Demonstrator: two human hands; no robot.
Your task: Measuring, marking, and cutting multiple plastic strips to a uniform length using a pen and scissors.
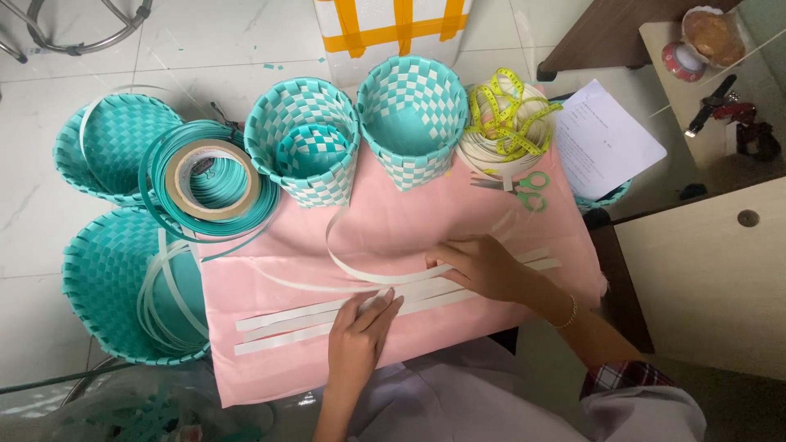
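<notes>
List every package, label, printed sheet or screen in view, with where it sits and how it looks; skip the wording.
White box: top centre on the floor behind the baskets, rectangular, strapped with orange-yellow tape.
Printed sheet: right of the pink cloth, white paper with faint dark lines, lying tilted.
Small jar: top right on the wooden surface, round, red-and-white label.
No screens are visible.

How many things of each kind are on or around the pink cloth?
Teal woven baskets: 4
White strips lying flat on the pink cloth, under the hands: 3
Tape rolls: 1
Yellow measuring tapes: 1
Green scissors: 1
Total: 10
</notes>
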